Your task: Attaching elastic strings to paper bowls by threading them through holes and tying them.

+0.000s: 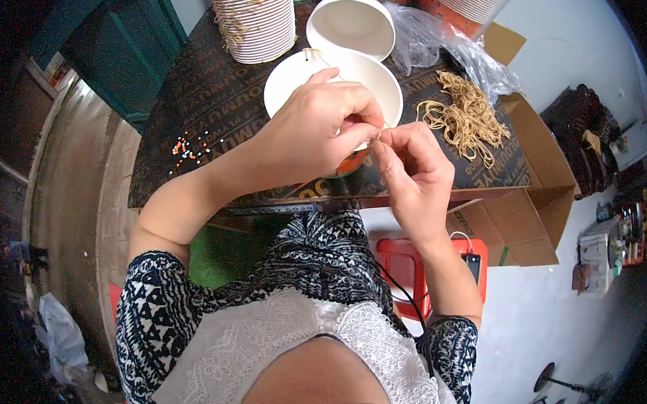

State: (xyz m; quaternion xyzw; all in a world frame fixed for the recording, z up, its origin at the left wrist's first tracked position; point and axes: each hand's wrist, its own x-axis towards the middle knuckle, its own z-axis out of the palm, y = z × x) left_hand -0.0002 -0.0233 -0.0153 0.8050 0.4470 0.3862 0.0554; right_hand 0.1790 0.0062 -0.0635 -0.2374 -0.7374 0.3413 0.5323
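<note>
Over the front of the white bowl, my left hand and my right hand meet, fingertips almost touching. Both are closed in a pinch on a thin tan cord. A stretch of this cord, with small dark tips, shows above my left hand against the bowl's inside. The exact spot between my fingertips is too small to make out. Below them, an orange-red patterned surface shows, partly covered by my hands. To the right lies a loose heap of tan cord.
Small orange, white and dark beads are scattered on the dark printed tabletop at left. Stacked white bowls, another tipped bowl and clear plastic wrap stand behind. A cardboard box and a red stool are at right.
</note>
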